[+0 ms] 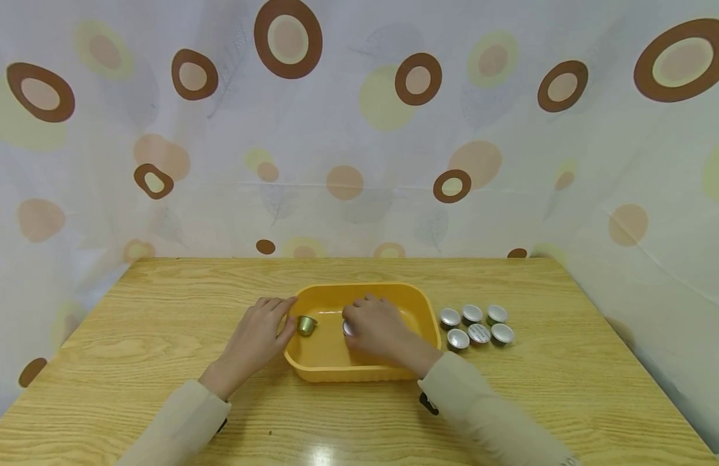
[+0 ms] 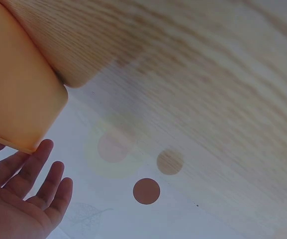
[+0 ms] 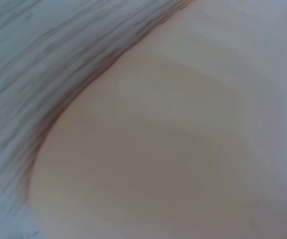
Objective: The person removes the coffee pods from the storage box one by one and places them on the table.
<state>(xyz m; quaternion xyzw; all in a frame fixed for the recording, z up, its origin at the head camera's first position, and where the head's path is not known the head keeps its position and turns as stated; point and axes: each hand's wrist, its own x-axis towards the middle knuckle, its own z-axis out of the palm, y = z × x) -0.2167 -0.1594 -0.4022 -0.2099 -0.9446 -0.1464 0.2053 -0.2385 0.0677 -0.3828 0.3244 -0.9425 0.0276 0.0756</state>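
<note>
In the head view, my left hand (image 1: 257,333) holds the left rim of a yellow plastic tray (image 1: 362,373). The left wrist view shows that hand's fingertips (image 2: 45,145) against the tray's outer corner, the thumb partly cut off. Inside the tray, my right hand (image 1: 378,329) grips a coffee capsule (image 1: 347,329); only part of its pale lid shows past the fingers. A green-gold capsule (image 1: 306,325) lies on its side in the tray's left part. The right wrist view is filled by a blurred pale surface of the tray (image 3: 148,149), and no hand shows there.
Right of the tray, several capsules (image 1: 478,334) stand lid-up in two rows on the wooden table (image 1: 190,291). A patterned cloth (image 1: 347,129) hangs behind the table and along its sides.
</note>
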